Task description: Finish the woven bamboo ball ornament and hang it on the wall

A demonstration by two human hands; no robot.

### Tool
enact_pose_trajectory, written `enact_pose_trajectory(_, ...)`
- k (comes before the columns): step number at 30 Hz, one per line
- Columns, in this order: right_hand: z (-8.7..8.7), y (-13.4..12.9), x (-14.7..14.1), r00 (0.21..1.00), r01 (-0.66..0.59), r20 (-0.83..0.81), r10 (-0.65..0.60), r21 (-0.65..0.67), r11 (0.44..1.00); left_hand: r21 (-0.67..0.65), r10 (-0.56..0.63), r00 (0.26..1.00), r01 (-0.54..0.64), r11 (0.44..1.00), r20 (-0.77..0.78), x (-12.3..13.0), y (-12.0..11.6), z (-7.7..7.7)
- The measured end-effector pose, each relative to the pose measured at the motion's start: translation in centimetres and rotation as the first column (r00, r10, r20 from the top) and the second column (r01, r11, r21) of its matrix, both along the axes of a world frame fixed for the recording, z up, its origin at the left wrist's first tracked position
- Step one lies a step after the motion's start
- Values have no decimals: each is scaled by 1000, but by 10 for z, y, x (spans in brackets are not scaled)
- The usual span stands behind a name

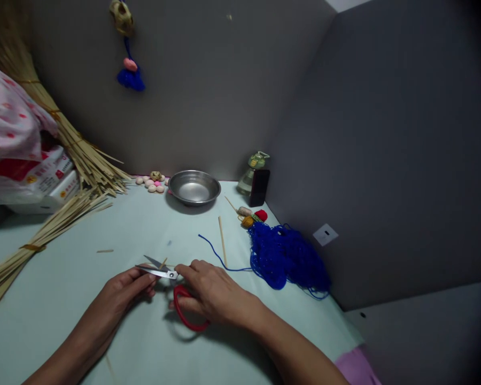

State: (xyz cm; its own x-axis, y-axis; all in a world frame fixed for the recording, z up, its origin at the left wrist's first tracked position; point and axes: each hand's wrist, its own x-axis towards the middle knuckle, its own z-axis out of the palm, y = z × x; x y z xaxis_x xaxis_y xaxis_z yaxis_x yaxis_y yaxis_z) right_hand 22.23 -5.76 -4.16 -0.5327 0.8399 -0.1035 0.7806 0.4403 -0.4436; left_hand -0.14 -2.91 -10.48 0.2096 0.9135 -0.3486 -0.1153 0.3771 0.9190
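Far left of our grip, straw bundles (44,230) lie fanned across the table (84,321), butts toward the wall and loose ends toward us, apparently so a strip can be drawn off without undoing the ties. Behind them sit a spotted cloth (12,117) and boxes (44,182).

Our left hand (122,294) pinches a short straw strip (163,262) at the fingertips, closed on it and holding it level just where the blades meet it, which keeps the piece steady. Immediately to the right, the scissors (162,271) sit in our right hand (212,294), which is wrapped around the red loop handle (186,315); the blades stand parted, tips pointing left across the strip.

Beyond the grip, well apart from it, pale beads (152,184) rest beside a steel bowl (194,187) near the wall. To the right of the hands a loose stick (222,240) lies on the table, and a blue cord (220,259) trails from near our right knuckles to a heaped blue tangle (288,259) at the partition, with small coloured pieces (252,216) and a dark phone (259,187) just behind. A woven charm with a blue tassel (130,77) hangs on the wall above.
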Motion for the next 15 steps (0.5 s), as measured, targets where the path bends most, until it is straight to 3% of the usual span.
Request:
enact_pose_trajectory(3, -1, 1, 0, 999, 19, -28, -20, -27, 999, 34, -25, 999, 26, 999, -26, -1, 0, -1)
enact_pose_trajectory(6, -4, 3, 3, 990, 130, -44, -131, -32, 991, 37, -15, 1000, 16, 999, -24, -2, -1, 5)
enact_pose_trajectory(10, -7, 8, 9, 949, 306, 76, -306, 9, 952, -83, 90, 993, -84, 993, 74, -2, -2, 16)
enact_pose_trajectory(15, -12, 11, 10, 951, 257, 149, -270, 100, 961, -164, 152, 978, -128, 978, 143, -1, -2, 20)
